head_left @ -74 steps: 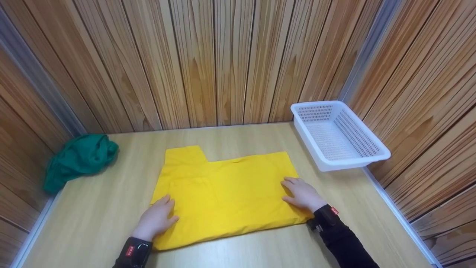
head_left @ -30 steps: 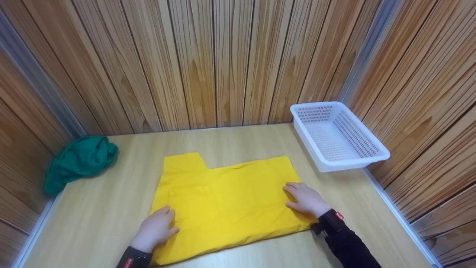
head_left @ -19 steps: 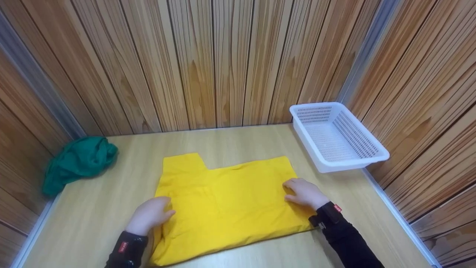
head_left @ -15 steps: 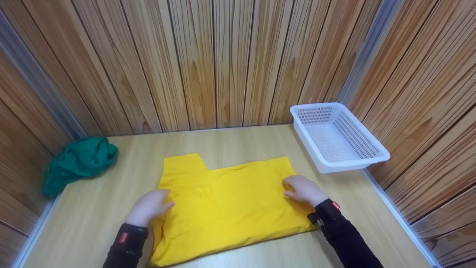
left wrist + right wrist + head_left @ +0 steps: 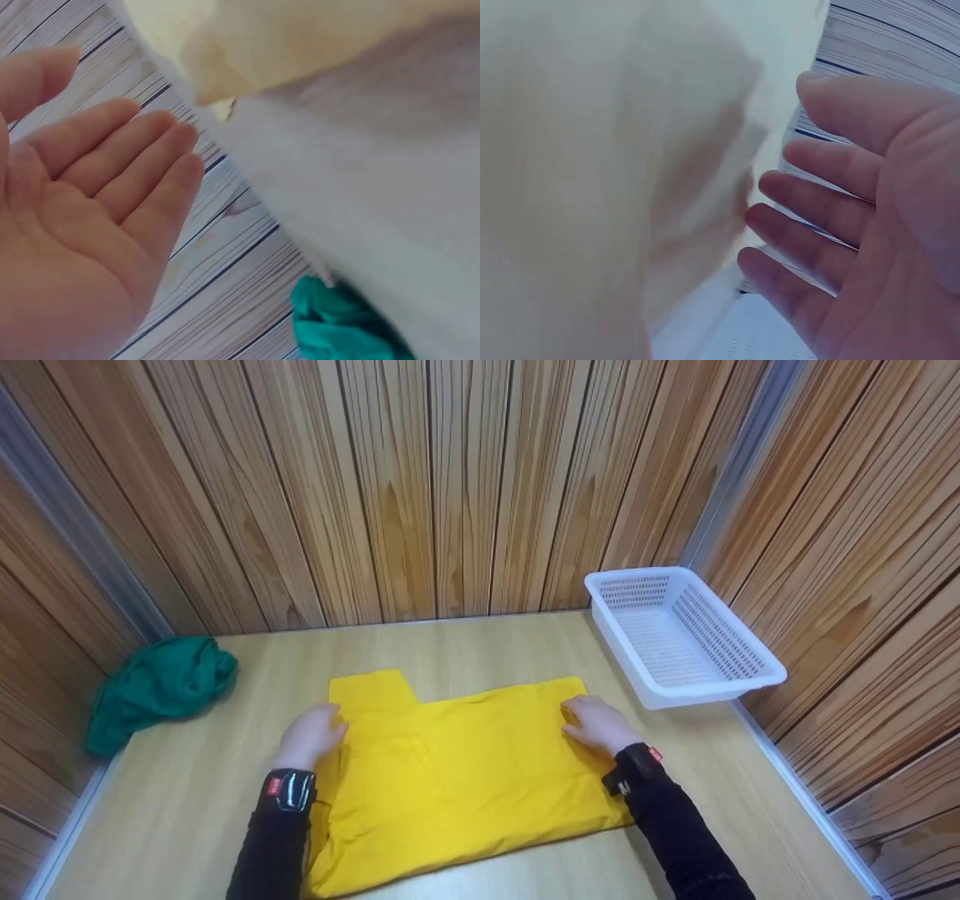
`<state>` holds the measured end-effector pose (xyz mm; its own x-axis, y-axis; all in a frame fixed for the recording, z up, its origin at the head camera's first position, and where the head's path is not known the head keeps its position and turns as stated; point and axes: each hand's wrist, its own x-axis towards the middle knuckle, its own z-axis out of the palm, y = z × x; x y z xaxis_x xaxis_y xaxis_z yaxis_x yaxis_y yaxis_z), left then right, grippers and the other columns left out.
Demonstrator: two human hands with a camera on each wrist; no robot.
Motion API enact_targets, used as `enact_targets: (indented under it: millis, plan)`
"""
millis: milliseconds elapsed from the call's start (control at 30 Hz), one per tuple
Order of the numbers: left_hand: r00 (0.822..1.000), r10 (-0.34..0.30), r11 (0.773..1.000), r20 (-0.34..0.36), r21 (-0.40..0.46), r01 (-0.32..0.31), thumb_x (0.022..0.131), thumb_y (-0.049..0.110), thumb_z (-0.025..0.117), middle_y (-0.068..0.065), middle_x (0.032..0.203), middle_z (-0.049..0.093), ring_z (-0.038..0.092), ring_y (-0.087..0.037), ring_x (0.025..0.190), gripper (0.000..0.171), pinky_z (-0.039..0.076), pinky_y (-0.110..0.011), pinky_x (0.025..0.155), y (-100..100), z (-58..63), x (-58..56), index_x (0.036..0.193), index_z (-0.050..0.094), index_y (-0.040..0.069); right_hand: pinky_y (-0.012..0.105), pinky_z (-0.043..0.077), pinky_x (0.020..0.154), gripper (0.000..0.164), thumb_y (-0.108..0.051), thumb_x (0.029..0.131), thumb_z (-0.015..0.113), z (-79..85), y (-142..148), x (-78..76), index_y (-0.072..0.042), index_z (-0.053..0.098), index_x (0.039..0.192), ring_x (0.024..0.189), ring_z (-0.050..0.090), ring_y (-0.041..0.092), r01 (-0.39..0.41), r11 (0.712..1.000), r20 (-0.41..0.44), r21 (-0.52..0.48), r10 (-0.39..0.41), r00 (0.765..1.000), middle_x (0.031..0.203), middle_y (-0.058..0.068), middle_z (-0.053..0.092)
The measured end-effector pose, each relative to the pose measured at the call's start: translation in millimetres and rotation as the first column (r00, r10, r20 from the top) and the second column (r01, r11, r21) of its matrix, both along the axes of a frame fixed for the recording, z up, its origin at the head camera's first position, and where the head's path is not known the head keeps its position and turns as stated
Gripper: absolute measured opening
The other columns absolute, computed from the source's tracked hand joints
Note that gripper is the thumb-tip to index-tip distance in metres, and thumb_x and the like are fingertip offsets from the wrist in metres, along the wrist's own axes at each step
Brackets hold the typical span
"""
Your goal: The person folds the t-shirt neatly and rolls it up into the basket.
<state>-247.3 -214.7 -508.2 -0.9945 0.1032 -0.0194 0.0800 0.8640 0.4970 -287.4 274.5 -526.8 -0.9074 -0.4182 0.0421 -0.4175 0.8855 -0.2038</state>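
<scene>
Your left hand (image 5: 310, 737) and right hand (image 5: 600, 724) move farther along the yellow cloth (image 5: 465, 765), fingers apart from thumbs; dragging could crease it.

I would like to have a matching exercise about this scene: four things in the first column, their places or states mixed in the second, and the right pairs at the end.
Things
1. yellow cloth
2. green cloth
3. basket
4. left hand

Places or states
A. white, at the far right
B. fingers loosely extended, at one side edge of another thing
C. bunched up in the far left corner of the table
D. spread out broadly, nearest the middle

Right pairs: 1-D, 2-C, 3-A, 4-B
</scene>
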Motion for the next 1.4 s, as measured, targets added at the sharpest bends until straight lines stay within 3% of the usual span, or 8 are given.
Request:
enact_targets:
  millis: [233,400,933,1400]
  plan:
    - [0.997,-0.073,0.995,-0.020,-0.074,0.072,0.096,0.013,0.060,-0.034,0.136,0.050,0.044,-0.049,0.129,0.047,0.031,-0.057,0.110,8,-21.0,0.7,0.133,0.051,-0.014,0.054,0.037,0.107,0.049,-0.021,0.091,0.069,-8.2,-6,-3.2,0.003,0.058,0.131,0.126,0.048,0.044,0.014,1.000,0.010,0.020,-0.014,1.000,0.134,0.026,0.054]
    - [0.996,-0.088,0.988,-0.029,-0.131,0.083,0.095,0.013,0.062,-0.034,0.134,0.051,0.046,-0.050,0.127,0.045,0.034,-0.058,0.108,8,-29.5,4.8,0.130,0.054,-0.013,0.055,0.038,0.106,0.049,-0.020,0.090,0.070,-8.1,-8,-2.2,0.004,0.058,0.131,0.125,0.047,0.045,0.008,1.000,0.004,0.018,-0.008,1.000,0.134,0.026,0.054]
    - [0.991,-0.114,0.978,-0.064,-0.182,0.101,0.093,0.013,0.064,-0.033,0.136,0.050,0.046,-0.048,0.127,0.042,0.035,-0.056,0.107,8,-34.3,20.0,0.126,0.057,-0.012,0.054,0.041,0.103,0.049,-0.021,0.091,0.070,-12.1,-5,0.3,0.004,0.057,0.131,0.123,0.049,0.045,0.001,0.999,-0.014,0.034,-0.001,1.000,0.134,0.025,0.054]
    - [0.989,-0.101,0.976,-0.112,-0.203,0.077,0.092,0.013,0.065,-0.034,0.132,0.052,0.051,-0.049,0.121,0.040,0.040,-0.057,0.103,13,-39.5,33.3,0.123,0.058,-0.012,0.056,0.037,0.107,0.050,-0.021,0.090,0.069,-13.2,1,4.4,0.004,0.057,0.132,0.126,0.047,0.045,-0.028,1.000,-0.002,0.012,0.029,1.000,0.135,0.026,0.053]
